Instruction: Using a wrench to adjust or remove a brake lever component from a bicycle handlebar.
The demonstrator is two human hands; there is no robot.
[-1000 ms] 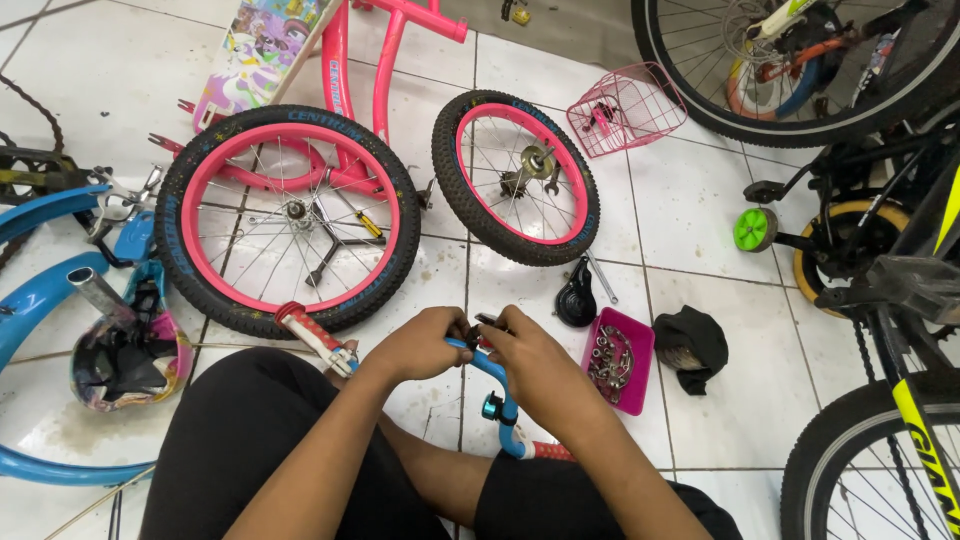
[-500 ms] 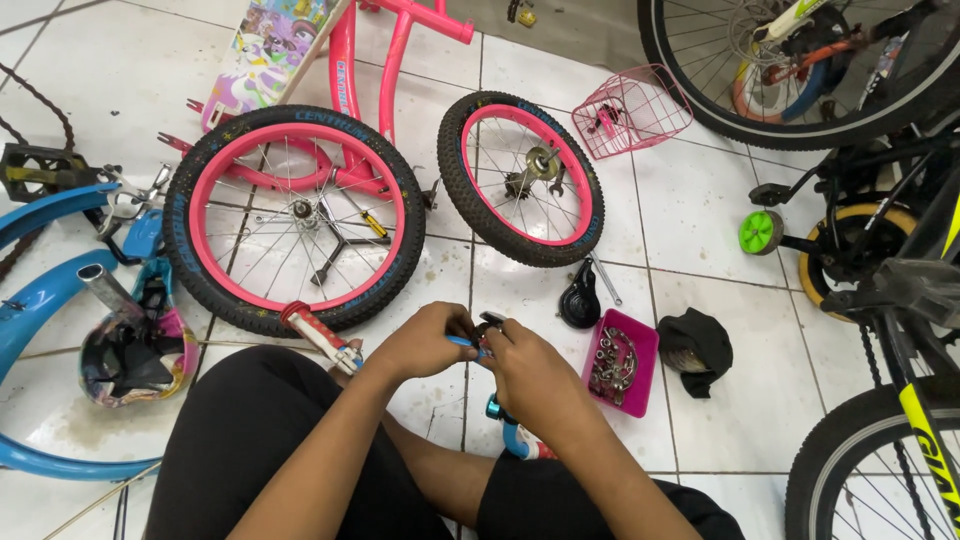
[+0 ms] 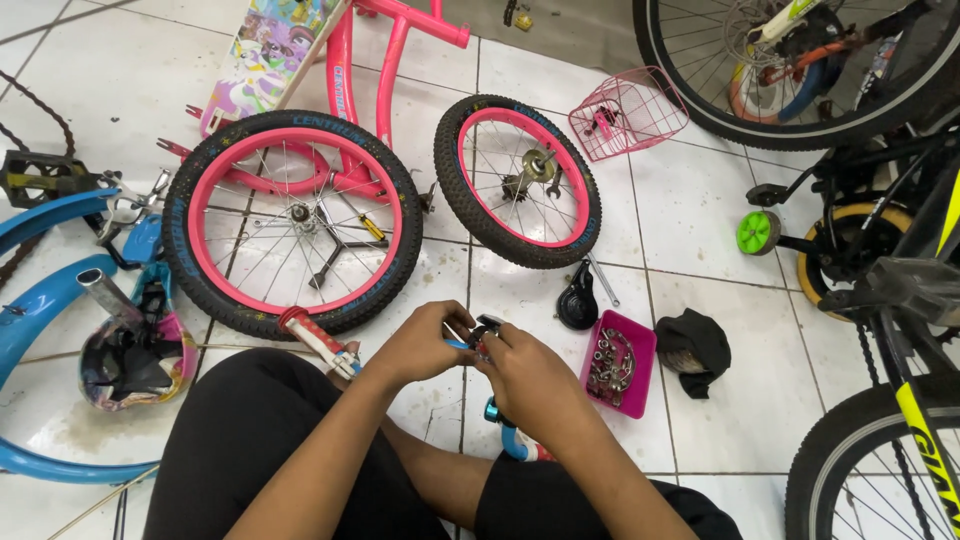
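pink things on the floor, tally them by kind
Pink-rimmed spoked wheels with black tyres: 2
Pink tubular bicycle frame: 1
Pink wire basket: 1
Pink plastic tray of metal parts: 1
Total: 5

part: small blue handlebar piece (image 3: 500,425) with dark clamp end
state: gripped at the top between both hands
pose: tilted, lower end toward the lap
place: above white tiled floor (image 3: 700,220), beside pink parts tray (image 3: 640,352)

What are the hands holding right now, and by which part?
Both hands, left hand and right hand, grip a small blue bike part at its upper end.
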